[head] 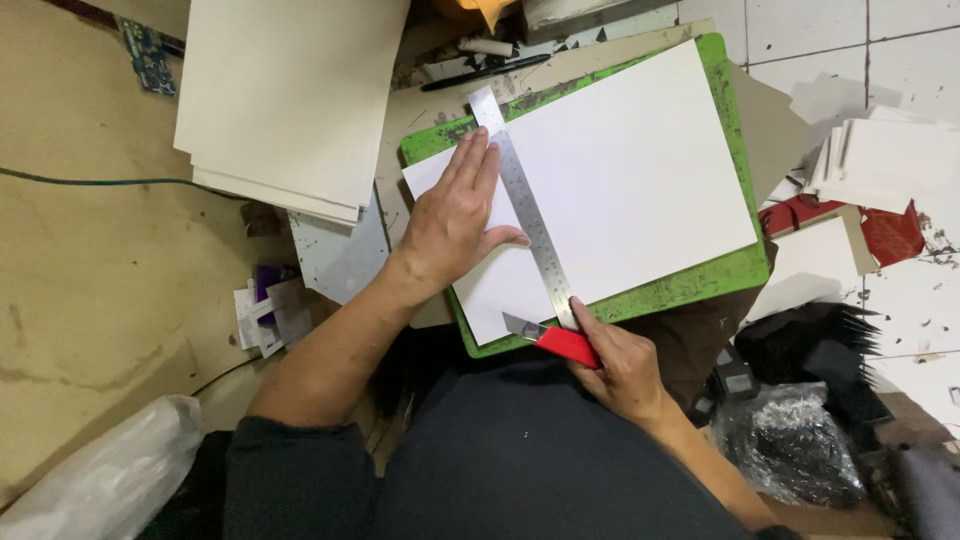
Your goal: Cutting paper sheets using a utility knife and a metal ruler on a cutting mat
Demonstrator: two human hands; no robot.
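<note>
Now L hand (455, 215) fingers pressed flat on white sheet (620, 170) w/ ruler (525, 205); R hand (625, 365) fingers gripping red cutter (555, 340)

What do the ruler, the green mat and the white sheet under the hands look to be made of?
Ruler: apparently steel, with a grey brushed sheen and fine graduation marks. Green mat: probably rubbery plastic, matte, its edges scuffed and stained dark. White sheet: looks like stiff paper or card, flat, matte, with crisp straight edges; which of the two cannot be told.
</note>
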